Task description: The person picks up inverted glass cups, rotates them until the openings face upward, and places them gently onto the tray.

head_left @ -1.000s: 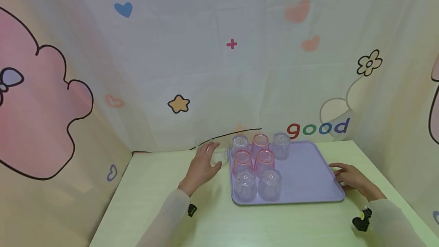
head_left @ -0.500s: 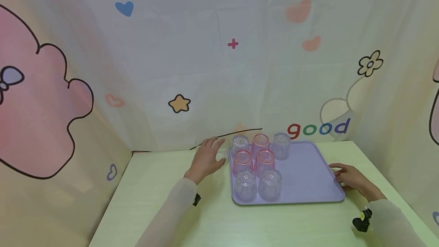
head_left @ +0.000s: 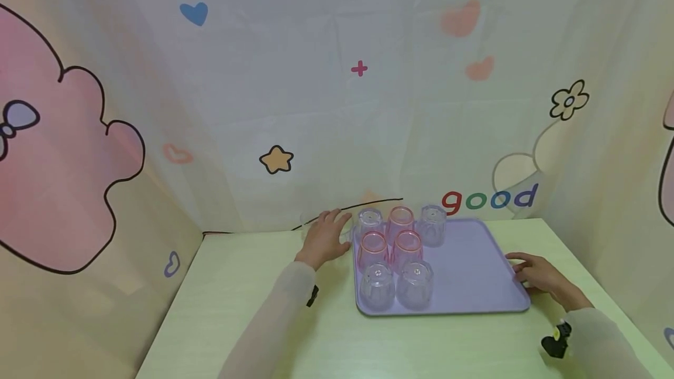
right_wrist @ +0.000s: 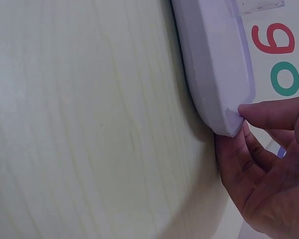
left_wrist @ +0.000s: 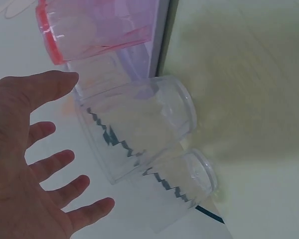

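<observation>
My left hand [head_left: 323, 238] is at the tray's back left corner, fingers spread. In the left wrist view, a clear glass [left_wrist: 139, 122] stands before its fingertips, just outside the tray, with a second clear glass [left_wrist: 182, 186] beyond it. In the head view the hand partly covers these glasses. With thumb on the rim and fingers underneath, my right hand [head_left: 542, 275] pinches the purple tray [head_left: 474, 274] at its right side. Along the tray's left part stand pink-tinted glasses [head_left: 373, 253] and clear glasses [head_left: 416, 286], several in all.
The pale wood-grain table [head_left: 247, 285] extends in front of the tray and to its left. A printed cloth [head_left: 316, 104] hangs close behind the table's back edge, with side panels at left and right.
My left hand has moved right toward the tray's corner, its fingers spreading around the clear glass. My right hand stays at the tray's edge, and the glasses on the tray stand as before.
</observation>
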